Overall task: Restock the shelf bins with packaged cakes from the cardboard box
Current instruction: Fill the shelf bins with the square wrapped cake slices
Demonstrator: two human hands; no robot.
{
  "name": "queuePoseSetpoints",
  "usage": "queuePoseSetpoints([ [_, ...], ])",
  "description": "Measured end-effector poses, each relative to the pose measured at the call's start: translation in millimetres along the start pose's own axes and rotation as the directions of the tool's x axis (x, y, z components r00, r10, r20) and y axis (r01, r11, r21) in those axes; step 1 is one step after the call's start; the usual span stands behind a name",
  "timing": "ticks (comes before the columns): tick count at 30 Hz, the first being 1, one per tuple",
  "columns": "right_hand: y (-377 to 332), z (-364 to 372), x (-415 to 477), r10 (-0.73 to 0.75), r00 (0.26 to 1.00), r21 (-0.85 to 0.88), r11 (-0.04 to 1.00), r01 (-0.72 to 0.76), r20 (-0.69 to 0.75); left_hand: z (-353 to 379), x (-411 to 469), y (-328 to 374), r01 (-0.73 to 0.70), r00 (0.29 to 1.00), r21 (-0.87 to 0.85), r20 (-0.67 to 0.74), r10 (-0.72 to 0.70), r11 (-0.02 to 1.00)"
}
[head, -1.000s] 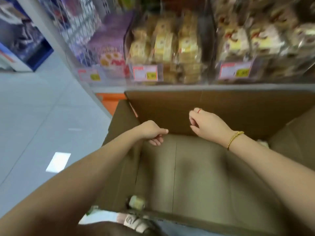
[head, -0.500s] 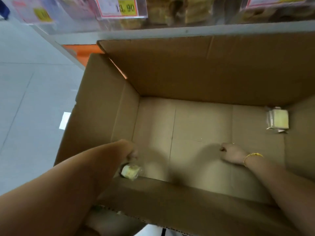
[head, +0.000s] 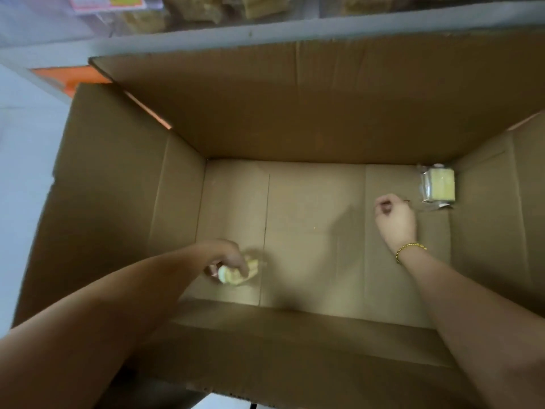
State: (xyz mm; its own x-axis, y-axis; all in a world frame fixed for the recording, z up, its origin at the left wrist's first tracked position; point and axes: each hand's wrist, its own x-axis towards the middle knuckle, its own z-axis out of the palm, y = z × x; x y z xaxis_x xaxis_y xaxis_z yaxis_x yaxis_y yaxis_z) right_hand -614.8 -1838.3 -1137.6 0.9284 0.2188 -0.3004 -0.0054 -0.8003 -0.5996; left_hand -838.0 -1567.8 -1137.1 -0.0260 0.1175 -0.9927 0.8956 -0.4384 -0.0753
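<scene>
A large open cardboard box [head: 118,187] fills the view. Deep in its near-left corner, my left hand [head: 227,261] is closed around a small packaged cake [head: 236,276], yellow in a clear wrapper and blurred. A second packaged cake [head: 439,187] lies flat in the far-right corner of the box floor. My right hand [head: 395,216], with a gold bracelet at the wrist, rests on the floor just left of that cake, fingers curled shut, a fingertip close to the wrapper's edge. Nothing shows inside this hand.
The shelf's grey front edge [head: 295,31] runs just beyond the box. Clear shelf bins [head: 206,7] with packaged cakes and a price label sit above it. Pale floor tiles [head: 23,172] lie to the left, with an orange strip at the shelf base.
My left hand has closed on the cake in the near-left corner and drawn it slightly right. My right hand has moved further right and away from me, up to the far-right cake.
</scene>
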Motion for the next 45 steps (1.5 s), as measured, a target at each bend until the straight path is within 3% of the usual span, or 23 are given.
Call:
queuePoseSetpoints([
  [3, -1, -18, 19, 0.003, 0.983, 0.007, 1.000, -0.002, -0.184, -2, -28, 61, -0.193, 0.936, 0.047, -0.290, 0.198, 0.980],
  [5, 7, -27, 35, 0.087, 0.982, -0.055, 0.994, -0.097, -0.165, 4, -43, 95, -0.290, 0.846, 0.047, -0.453, 0.279, 0.956],
  [7, 22, -31, 49, 0.189, 0.974, -0.162, 0.965, -0.208, -0.127, 8, -30, 112, -0.337, 0.799, -0.029, -0.538, 0.269, 0.941],
  [10, 42, -36, 62, 0.277, 0.954, -0.151, 0.944, -0.293, -0.117, 14, -20, 121, -0.361, 0.762, -0.064, -0.596, 0.254, 0.931],
  [17, 53, -42, 77, 0.249, 0.956, -0.156, 0.949, -0.273, -0.156, 24, -6, 105, -0.365, 0.748, -0.185, -0.642, 0.169, 0.912],
  [21, 45, -39, 78, 0.280, 0.944, -0.163, 0.937, -0.308, -0.172, 35, 0, 104, -0.405, 0.755, -0.383, -0.652, 0.068, 0.830],
  [23, 45, -35, 78, 0.245, 0.960, -0.114, 0.959, -0.261, -0.136, 38, 5, 104, -0.427, 0.765, -0.450, -0.642, 0.049, 0.784],
  [25, 40, -32, 77, 0.245, 0.970, -0.018, 0.970, -0.244, 0.012, 40, 14, 101, -0.411, 0.792, -0.463, -0.608, 0.056, 0.785],
  [27, 30, -30, 74, 0.282, 0.906, 0.234, 0.902, -0.362, 0.315, 41, 13, 102, -0.388, 0.830, -0.464, -0.551, 0.084, 0.796],
  [28, 22, -32, 70, 0.273, 0.811, 0.377, 0.778, -0.503, 0.518, 42, 10, 104, -0.379, 0.851, -0.466, -0.514, 0.104, 0.799],
  [30, 15, -34, 59, 0.143, 0.566, 0.448, 0.470, -0.761, 0.812, 45, 4, 107, -0.358, 0.886, -0.504, -0.450, 0.115, 0.786],
  [31, 15, -33, 52, 0.059, 0.494, 0.440, 0.369, -0.818, 0.868, 46, 2, 107, -0.357, 0.890, -0.549, -0.445, 0.097, 0.756],
  [33, 18, -30, 43, -0.099, 0.427, 0.437, 0.265, -0.860, 0.899, 45, 1, 109, -0.376, 0.891, -0.663, -0.451, 0.055, 0.648],
  [35, 16, -31, 41, -0.207, 0.393, 0.439, 0.273, -0.856, 0.896, 37, -10, 111, -0.366, 0.921, -0.765, -0.380, 0.088, 0.529],
  [38, -3, -34, 45, -0.288, 0.343, 0.429, 0.324, -0.843, 0.894, 13, -42, 114, -0.297, 0.935, -0.890, -0.199, 0.293, 0.345],
  [42, -43, -45, 47, -0.391, 0.315, 0.456, 0.349, -0.819, 0.865, -22, -81, 114, -0.313, 0.802, -0.950, -0.249, 0.543, 0.026],
  [45, -78, -54, 41, -0.479, 0.289, 0.480, 0.342, -0.808, 0.829, -36, -115, 117, -0.343, 0.695, -0.938, -0.292, 0.657, -0.053],
])
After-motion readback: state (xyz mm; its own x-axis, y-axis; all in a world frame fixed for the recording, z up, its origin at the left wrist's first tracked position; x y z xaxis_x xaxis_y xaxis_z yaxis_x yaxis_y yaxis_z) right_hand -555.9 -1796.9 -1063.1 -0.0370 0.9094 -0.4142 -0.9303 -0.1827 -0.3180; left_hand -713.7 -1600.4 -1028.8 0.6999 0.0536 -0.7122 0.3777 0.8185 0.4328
